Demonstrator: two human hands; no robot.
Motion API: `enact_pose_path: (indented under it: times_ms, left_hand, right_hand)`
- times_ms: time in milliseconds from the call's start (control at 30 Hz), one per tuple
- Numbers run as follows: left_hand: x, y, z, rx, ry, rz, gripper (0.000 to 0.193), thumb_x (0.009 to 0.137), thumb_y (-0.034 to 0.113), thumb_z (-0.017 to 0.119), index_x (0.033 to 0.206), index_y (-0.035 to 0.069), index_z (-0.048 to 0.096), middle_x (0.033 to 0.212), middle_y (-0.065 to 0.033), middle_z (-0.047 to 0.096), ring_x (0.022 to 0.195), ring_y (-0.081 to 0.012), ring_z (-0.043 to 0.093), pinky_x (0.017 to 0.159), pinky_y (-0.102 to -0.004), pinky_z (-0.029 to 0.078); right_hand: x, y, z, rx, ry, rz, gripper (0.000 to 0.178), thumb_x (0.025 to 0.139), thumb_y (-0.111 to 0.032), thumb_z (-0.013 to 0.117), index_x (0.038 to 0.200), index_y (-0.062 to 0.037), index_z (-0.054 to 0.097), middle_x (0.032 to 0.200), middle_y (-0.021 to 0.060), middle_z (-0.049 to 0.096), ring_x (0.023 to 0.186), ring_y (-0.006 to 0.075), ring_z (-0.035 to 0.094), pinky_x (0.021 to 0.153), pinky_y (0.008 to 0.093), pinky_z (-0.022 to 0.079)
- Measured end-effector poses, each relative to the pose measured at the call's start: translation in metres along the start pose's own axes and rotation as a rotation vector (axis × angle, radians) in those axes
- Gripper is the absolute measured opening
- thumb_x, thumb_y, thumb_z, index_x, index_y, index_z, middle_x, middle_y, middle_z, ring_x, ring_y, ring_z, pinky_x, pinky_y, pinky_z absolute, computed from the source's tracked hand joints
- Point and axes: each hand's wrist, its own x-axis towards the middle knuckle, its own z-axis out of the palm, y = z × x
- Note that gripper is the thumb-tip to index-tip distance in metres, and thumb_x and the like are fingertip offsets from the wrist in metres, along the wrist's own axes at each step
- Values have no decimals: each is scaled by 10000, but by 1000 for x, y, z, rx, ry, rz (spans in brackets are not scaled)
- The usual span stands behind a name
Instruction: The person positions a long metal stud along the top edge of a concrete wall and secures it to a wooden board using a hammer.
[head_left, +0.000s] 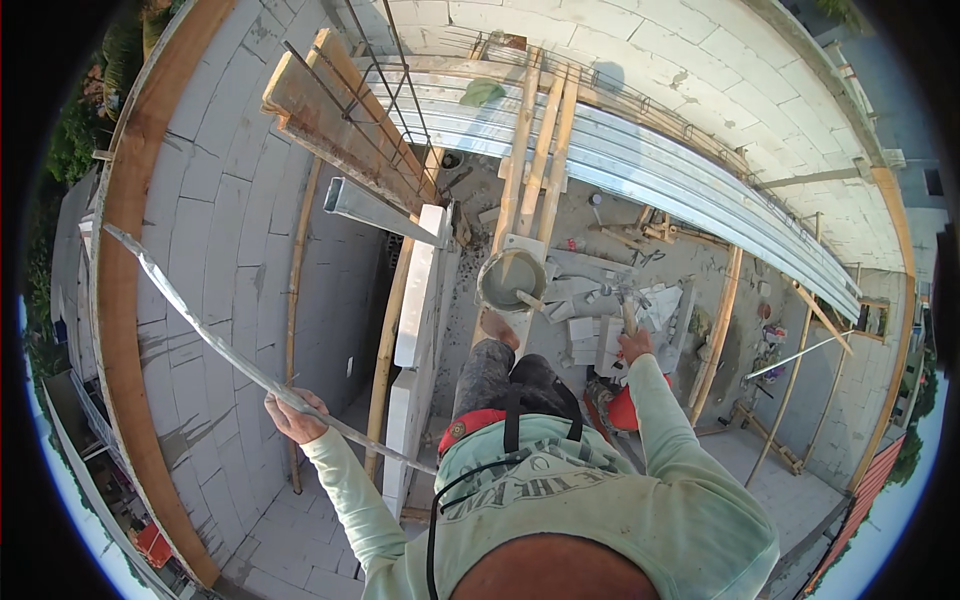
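Pale block walls [215,215] enclose building site. Left grip [297,415] closed around long whitish strip [237,360] slanting toward left wall; right grip [635,346] closed on wooden-handled tool [629,318] near block offcuts [662,304]. Bucket of grey mix [484,292] ahead, near bare foot [497,326]. Narrow block partition [418,310] stands between left grip and bucket. Beyond, timber poles [541,155] cross ribbed metal sheets [680,165]; grey floor [740,350] cluttered below.

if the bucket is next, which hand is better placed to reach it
Probably the right hand: it appears nearer the bucket, though it grips a wooden-handled tool. The left hand is farther off, holding a long pale strip.
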Motion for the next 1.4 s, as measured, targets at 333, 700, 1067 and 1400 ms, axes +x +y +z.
enact_pose_path:
  times_ms: [333, 700, 1067, 1400]
  left_hand:
    - [20, 39, 30, -153, -69, -10, 311, 939, 365, 423, 956, 55, 431, 554, -62, 467, 393, -110, 440, 321, -205, 339]
    - [-64, 124, 82, -185, -428, -121, 267, 950, 301, 426, 931, 36, 459, 516, -35, 449, 351, -101, 400, 304, -216, 296]
    - [-70, 60, 241, 367, -471, 64, 223, 922, 190, 465, 842, -12, 514, 695, -149, 511, 615, -255, 477, 598, -367, 387]
    - [37, 23, 406, 365, -222, -328, 217, 909, 171, 439, 816, -5, 527, 643, -100, 477, 520, -192, 490, 487, -343, 393]
  right_hand:
    - [-13, -55, -78, 79, 181, 31, 479, 637, -312, 700, 939, 48, 605, 933, 257, 613, 896, 387, 597, 780, 435, 460]
    - [34, -63, -94, 1, 182, 81, 534, 632, -309, 698, 1006, 55, 585, 995, 268, 603, 952, 392, 587, 821, 439, 456]
    - [202, -167, -77, -123, -30, -56, 531, 653, -297, 678, 1044, 51, 583, 1027, 259, 599, 989, 395, 568, 885, 423, 443]
    - [387, -312, -121, -157, -141, -182, 521, 687, -302, 660, 1048, 53, 537, 1041, 267, 591, 987, 405, 567, 854, 440, 450]
